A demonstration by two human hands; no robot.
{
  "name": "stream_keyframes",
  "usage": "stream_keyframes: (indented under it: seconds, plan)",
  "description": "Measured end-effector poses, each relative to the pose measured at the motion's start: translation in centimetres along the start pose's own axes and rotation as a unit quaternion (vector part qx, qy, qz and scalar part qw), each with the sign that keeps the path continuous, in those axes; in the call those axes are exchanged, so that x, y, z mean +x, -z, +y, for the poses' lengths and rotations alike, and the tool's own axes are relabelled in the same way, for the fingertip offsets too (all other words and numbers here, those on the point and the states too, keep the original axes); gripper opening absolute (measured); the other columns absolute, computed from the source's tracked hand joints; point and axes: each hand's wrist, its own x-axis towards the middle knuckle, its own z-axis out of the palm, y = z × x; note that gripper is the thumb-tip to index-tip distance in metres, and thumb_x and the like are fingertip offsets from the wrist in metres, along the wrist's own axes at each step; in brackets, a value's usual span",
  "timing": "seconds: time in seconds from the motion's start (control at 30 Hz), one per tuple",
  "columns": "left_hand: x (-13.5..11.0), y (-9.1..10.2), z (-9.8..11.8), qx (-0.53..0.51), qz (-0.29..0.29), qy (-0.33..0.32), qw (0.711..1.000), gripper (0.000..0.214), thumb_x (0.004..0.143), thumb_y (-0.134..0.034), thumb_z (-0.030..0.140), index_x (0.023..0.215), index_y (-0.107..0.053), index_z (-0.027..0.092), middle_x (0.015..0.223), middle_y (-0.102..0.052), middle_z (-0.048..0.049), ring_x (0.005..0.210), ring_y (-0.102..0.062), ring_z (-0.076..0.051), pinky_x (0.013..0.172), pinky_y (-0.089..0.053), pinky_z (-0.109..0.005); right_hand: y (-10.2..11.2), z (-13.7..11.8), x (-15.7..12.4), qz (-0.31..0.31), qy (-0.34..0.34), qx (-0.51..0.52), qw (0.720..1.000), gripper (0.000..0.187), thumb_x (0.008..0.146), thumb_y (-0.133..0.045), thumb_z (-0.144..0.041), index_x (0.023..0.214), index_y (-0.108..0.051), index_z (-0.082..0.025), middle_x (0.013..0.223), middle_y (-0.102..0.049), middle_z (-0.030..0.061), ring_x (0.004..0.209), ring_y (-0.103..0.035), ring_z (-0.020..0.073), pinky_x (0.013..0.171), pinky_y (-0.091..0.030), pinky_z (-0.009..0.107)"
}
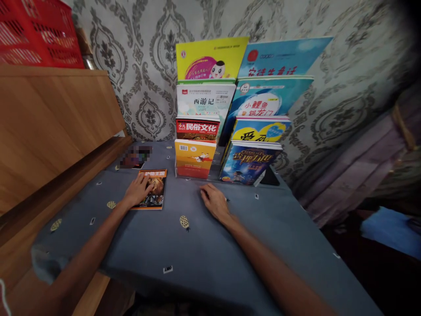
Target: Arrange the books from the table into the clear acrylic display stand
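Note:
My left hand [139, 190] lies on a book with an animal cover [158, 188], fingers spread flat over its left part. The book lies flat on the blue-grey tablecloth [144, 245]. My right hand [215, 201] rests on the cloth with loosely bent fingers and holds nothing. Just beyond it stands a stepped book rack with two columns of upright books. An orange book [194, 160] is at the front of the left column, a dark blue book [250, 162] at the front of the right. Behind them are a red-banded book [197, 127] and a yellow book [259, 130].
A pixelated book [134, 157] lies at the table's back left. A wooden cabinet [55, 114] borders the left side, with a red plastic basket [59, 35] on top. Patterned wallpaper [148, 87] covers the wall behind. A curtain [348, 162] hangs at the right.

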Motion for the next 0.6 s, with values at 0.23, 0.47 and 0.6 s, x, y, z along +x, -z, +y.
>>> stream_keyframes:
  seconds: [0.23,0.47,0.6]
  plan:
    - [-3.4,-0.5,3.5,-0.018,0.016,-0.027,0.999,0.056,0.098,-0.042,0.046,0.147,-0.041,0.018,0.158,-0.036,-0.0166,0.149,-0.028,-0.029,0.114,-0.034,-0.047,0.1,-0.3,0.0,-0.004,-0.003,-0.01,1.0,0.024,0.093,-0.05,-0.016,0.105,-0.07,-0.02,0.101,-0.069,0.0077,0.088,-0.066,0.0204,0.076,-0.049,0.029]
    - [-5.8,-0.5,6.8,-0.039,0.015,-0.039,0.998,0.061,0.096,-0.044,0.05,0.146,-0.042,0.015,0.158,-0.034,-0.0192,0.149,-0.028,-0.032,0.114,-0.034,-0.049,0.1,-0.4,0.0,-0.007,0.004,-0.025,1.0,0.023,0.095,-0.048,-0.017,0.104,-0.069,-0.02,0.102,-0.069,0.0074,0.087,-0.065,0.0189,0.074,-0.049,0.028]
    - [-6.4,-0.6,9.3,-0.046,0.033,-0.06,0.997,0.059,0.096,-0.044,0.05,0.146,-0.042,0.018,0.157,-0.037,-0.0181,0.148,-0.03,-0.032,0.112,-0.036,-0.05,0.4,-0.8,-0.1,-0.004,0.051,0.008,0.999,0.021,0.095,-0.049,-0.017,0.104,-0.068,-0.019,0.102,-0.069,0.0096,0.096,-0.063,0.0223,0.085,-0.05,0.033]
